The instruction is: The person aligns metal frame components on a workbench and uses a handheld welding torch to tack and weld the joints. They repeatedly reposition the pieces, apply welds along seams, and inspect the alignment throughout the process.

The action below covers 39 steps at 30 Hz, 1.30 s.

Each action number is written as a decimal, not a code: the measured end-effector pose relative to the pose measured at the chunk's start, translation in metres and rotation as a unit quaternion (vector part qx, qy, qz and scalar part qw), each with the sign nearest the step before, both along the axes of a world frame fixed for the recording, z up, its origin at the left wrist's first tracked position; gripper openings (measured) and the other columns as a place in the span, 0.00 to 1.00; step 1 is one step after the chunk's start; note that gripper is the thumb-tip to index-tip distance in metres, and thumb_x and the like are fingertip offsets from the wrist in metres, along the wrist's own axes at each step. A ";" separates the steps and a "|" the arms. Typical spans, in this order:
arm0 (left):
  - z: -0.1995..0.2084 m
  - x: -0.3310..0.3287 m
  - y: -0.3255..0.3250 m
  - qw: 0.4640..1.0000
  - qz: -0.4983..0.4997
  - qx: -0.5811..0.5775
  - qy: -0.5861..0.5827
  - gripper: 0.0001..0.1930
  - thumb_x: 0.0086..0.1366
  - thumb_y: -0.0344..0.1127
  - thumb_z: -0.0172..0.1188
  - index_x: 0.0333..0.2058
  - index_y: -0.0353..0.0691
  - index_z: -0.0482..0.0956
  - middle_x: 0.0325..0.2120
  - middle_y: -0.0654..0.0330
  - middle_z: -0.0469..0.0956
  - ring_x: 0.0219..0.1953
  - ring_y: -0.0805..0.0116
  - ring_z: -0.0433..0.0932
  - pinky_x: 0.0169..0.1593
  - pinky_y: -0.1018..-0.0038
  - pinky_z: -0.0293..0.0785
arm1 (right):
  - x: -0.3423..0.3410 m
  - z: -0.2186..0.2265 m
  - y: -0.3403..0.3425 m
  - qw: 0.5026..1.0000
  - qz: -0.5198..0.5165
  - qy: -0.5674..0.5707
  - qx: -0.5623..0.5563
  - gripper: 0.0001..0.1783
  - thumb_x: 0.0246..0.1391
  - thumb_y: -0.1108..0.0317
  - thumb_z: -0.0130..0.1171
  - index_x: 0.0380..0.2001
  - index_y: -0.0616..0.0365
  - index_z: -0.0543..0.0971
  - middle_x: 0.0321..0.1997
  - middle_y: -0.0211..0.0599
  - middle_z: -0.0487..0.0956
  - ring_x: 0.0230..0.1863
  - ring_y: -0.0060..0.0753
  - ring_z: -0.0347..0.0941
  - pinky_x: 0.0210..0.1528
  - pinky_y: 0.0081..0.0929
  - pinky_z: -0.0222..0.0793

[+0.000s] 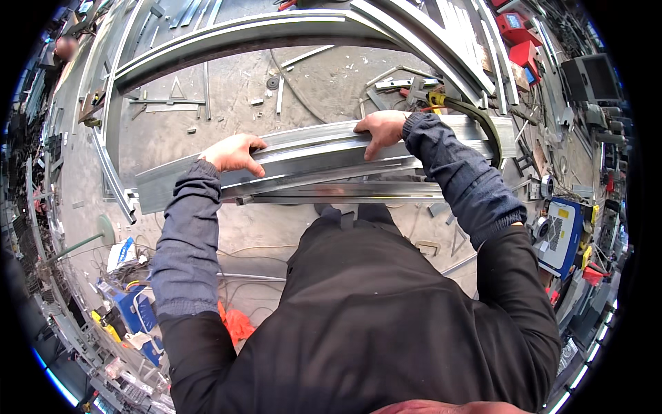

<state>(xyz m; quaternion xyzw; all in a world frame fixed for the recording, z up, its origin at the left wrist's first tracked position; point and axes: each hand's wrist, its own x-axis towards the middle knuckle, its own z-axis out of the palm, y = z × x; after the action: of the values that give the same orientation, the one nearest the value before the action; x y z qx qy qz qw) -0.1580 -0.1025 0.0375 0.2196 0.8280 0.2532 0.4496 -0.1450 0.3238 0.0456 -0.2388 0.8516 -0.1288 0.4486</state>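
1. Two bare hands on the metal! The left hand (238, 154) takes the long steel channel (314, 147) left of centre, the right hand (383, 130) farther right.
2. Fingers now: on each hand the thumb sits apart from the forefinger, thumb on the near side, fingers toward the far edge, both hands clamped on the channel. What the hidden fingertips do underneath, I cannot tell.
3. And the channel? Right across the person's front, beyond the shoes, over more bright steel profiles (345, 195), near the big steel frame (227, 43).
4. Step in hand, I'd judge: steadying or positioning this length, both arms reaching forward together.
5. Watch the right end! A yellow tool (436, 100) and a dark curved strip, perhaps a hose (477, 116), crowd in there; the overlap is hard to read.
6. Any next move, in my view, calls for level, matched pressure from both hands, thumbs away from sharp edges, and clearance around that yellow tool.
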 end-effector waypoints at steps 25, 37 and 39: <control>0.019 0.056 0.022 0.919 0.008 0.002 0.395 0.32 0.60 0.41 0.78 0.63 0.46 0.80 0.57 0.55 0.79 0.63 0.49 0.76 0.68 0.54 0.70 | 0.075 -0.005 -0.002 0.896 -0.035 0.440 -0.046 0.40 0.52 0.58 0.79 0.67 0.54 0.75 0.59 0.39 0.78 0.70 0.45 0.73 0.87 0.55 0.48; -0.004 0.061 0.016 0.876 -0.001 0.018 0.483 0.25 0.55 0.33 0.77 0.52 0.42 0.83 0.52 0.55 0.83 0.55 0.51 0.82 0.61 0.59 0.81 | 0.070 -0.023 0.005 0.845 -0.011 0.529 -0.074 0.17 0.60 0.71 0.60 0.53 0.56 0.82 0.49 0.35 0.82 0.58 0.40 0.81 0.86 0.52 0.55; -0.004 0.049 0.016 0.886 0.004 0.023 0.463 0.23 0.56 0.33 0.76 0.51 0.41 0.84 0.50 0.54 0.84 0.55 0.50 0.83 0.60 0.59 0.81 | 0.059 -0.024 0.007 0.856 -0.015 0.511 -0.075 0.16 0.61 0.71 0.61 0.52 0.56 0.84 0.50 0.35 0.85 0.59 0.39 0.83 0.86 0.52 0.55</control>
<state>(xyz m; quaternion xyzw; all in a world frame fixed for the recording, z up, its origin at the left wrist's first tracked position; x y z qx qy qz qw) -0.1088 -0.0870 0.0339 0.3191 0.9368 0.1432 0.0093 -0.0856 0.3305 0.0217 -0.2906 0.9523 -0.0587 -0.0715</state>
